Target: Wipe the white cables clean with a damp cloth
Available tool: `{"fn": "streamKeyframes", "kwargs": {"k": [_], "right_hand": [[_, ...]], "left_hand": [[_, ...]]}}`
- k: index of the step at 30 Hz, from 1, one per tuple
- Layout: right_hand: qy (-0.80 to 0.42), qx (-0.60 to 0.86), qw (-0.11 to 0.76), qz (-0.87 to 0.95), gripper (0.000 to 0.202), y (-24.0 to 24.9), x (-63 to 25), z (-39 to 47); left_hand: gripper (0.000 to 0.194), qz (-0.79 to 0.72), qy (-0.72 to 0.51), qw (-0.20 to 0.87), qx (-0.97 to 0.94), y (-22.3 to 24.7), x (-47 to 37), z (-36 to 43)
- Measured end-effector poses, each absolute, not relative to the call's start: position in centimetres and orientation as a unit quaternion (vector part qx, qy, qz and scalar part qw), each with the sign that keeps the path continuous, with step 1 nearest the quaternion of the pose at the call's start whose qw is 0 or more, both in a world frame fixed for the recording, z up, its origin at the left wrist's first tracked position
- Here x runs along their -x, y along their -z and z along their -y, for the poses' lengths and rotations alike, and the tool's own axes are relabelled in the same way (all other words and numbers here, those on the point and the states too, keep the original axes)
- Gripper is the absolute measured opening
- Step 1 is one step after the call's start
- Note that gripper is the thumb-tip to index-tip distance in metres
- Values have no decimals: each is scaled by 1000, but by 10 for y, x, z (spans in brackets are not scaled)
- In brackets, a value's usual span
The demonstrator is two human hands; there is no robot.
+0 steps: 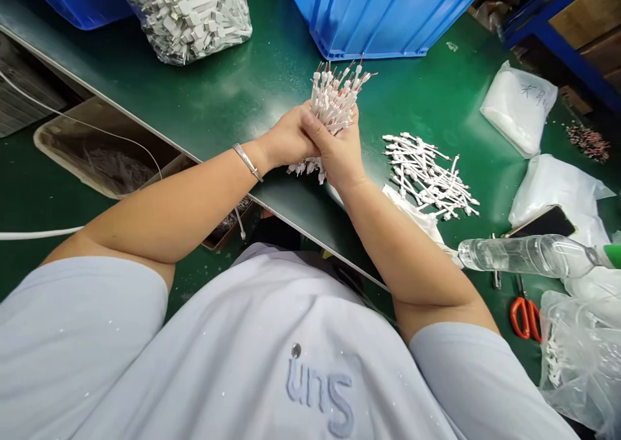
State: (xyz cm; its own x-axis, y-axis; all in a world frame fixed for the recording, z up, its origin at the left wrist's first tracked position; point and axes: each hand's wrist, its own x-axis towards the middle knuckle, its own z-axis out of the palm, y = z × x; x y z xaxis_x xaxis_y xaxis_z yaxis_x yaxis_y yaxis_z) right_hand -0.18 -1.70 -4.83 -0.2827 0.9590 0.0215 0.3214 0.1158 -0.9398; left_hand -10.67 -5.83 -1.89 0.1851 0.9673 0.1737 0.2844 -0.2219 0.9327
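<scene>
Between my two hands I grip a thick bundle of short white cables (334, 100), upright, with thin reddish wire ends showing at the top and white ends poking out below. My left hand (294, 132) is closed round the bundle's left side. From the right, my right hand (339, 149) wraps it, its thumb lying across the front near the left hand's fingers. Most fingertips are hidden behind the bundle. To the right of my hands, a loose pile of similar white cables (429, 175) lies on the green table (272, 90).
A blue crate (383, 19) and a clear bag of white connectors (194, 19) stand at the back. On the right are white bags (521, 107), a dark phone (543, 223), a clear bottle (528, 255), red-handled scissors (524, 317) and a plastic bag (582, 349). An open bin (72, 149) sits below the table edge.
</scene>
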Motion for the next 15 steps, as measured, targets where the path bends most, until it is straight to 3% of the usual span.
{"fn": "streamKeyframes", "kwargs": {"k": [6, 11, 15], "right_hand": [[-379, 399, 466, 693, 54, 46, 14, 21], [-337, 345, 526, 700, 61, 44, 7, 19], [-362, 346, 535, 681, 67, 62, 4, 13]], "left_hand": [[33, -413, -472, 362, -689, 21, 113, 50], [39, -302, -531, 352, -710, 27, 118, 38], [49, -332, -513, 385, -692, 38, 119, 37]]}}
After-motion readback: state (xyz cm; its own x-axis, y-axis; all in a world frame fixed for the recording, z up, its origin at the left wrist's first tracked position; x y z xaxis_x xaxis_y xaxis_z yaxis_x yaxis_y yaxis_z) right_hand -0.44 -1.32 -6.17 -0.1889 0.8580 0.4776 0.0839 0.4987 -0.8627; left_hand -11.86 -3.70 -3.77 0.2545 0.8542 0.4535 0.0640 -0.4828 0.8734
